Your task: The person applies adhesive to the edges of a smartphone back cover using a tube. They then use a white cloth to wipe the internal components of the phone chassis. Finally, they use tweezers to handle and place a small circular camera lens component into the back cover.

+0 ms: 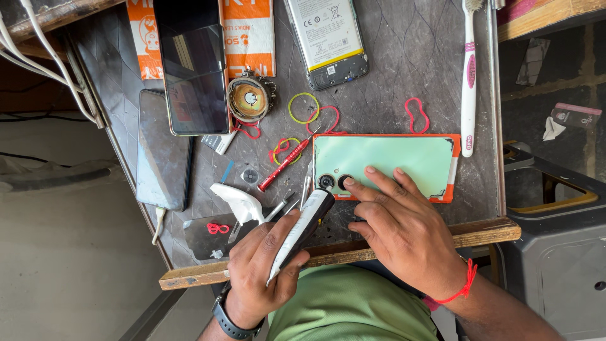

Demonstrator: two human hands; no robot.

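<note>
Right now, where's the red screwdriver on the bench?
In the head view, the red screwdriver lies slanted near the middle of the bench, just left of the green phone, across a yellow rubber band.

We count on tabletop [404,57]:
- phones: 4. Green-backed one [385,161] near front edge; opened one [328,38] at back edge; two dark-screened, one [192,63] at back, one [163,151] by left edge.
- rubber bands: red 5 (e.g. [416,115]), yellow 2 (e.g. [303,108]).
- red screwdriver [284,163]: 1.
- white toothbrush [468,82]: 1, right edge.
- round metal part [250,99]: 1.
- hands: 2. Left hand [262,268] holds one black-white tool [303,227]; right hand [404,230].
</note>
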